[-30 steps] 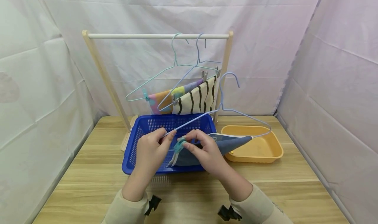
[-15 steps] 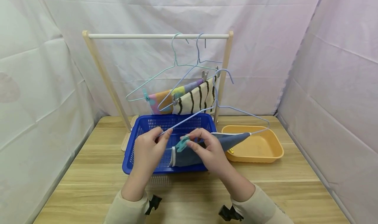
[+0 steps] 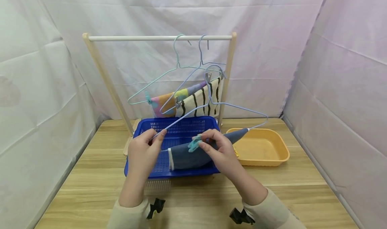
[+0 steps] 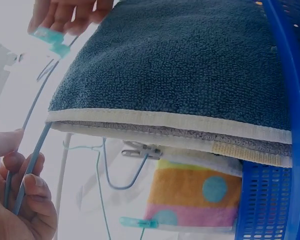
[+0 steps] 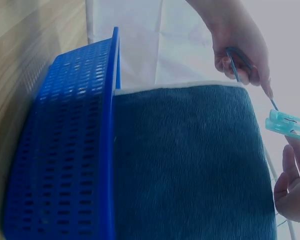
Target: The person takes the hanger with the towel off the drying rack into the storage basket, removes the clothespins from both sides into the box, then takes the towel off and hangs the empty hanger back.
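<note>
My left hand pinches the left end of a light-blue wire hanger. A dark blue towel with white edging is folded over the hanger's lower bar, its lower part inside or just over the blue basket. Between thumb and fingers, my right hand holds a teal clothespin in front of the towel, inward from its left edge. The left wrist view shows the towel hanging in two layers, with the clothespin apart from its edge. The right wrist view shows the clothespin beyond the cloth.
Behind stands a rack with a white rod and wooden posts. On it hang two hangers with a colourful cloth and a striped cloth, both clipped. A blue basket lies below; a yellow tray sits to the right.
The hanger and towel have shifted left with my left hand. My right hand has drawn the clothespin rightward, away from the towel's left edge.
</note>
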Demonstrator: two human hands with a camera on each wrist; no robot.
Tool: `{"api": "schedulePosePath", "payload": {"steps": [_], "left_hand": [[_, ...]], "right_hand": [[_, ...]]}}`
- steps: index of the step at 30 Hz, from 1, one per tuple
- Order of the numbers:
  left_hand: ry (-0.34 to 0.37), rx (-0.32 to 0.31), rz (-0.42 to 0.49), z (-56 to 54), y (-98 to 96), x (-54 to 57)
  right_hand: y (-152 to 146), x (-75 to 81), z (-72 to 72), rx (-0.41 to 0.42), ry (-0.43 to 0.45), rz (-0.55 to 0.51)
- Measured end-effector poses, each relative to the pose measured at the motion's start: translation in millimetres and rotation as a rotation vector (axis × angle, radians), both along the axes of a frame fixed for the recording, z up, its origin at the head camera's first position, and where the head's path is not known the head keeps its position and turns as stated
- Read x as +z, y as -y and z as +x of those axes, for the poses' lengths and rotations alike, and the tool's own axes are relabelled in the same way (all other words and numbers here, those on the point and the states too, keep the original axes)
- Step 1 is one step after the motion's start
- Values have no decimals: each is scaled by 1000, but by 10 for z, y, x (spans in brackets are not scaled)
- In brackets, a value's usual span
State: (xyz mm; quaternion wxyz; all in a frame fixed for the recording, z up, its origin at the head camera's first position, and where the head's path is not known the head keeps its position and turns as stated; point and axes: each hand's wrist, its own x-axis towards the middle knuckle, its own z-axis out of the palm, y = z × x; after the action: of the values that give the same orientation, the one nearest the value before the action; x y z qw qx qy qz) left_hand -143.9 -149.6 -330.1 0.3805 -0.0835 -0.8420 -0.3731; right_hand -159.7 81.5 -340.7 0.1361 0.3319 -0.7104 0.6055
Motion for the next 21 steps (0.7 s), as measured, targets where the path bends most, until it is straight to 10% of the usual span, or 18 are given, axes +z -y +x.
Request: {"api": "schedulePosePath", "payload": {"steps": [21], "left_hand": [[8, 61, 66, 116, 67, -20]], "right_hand": [[-398, -21, -89, -153, -61, 20]]}}
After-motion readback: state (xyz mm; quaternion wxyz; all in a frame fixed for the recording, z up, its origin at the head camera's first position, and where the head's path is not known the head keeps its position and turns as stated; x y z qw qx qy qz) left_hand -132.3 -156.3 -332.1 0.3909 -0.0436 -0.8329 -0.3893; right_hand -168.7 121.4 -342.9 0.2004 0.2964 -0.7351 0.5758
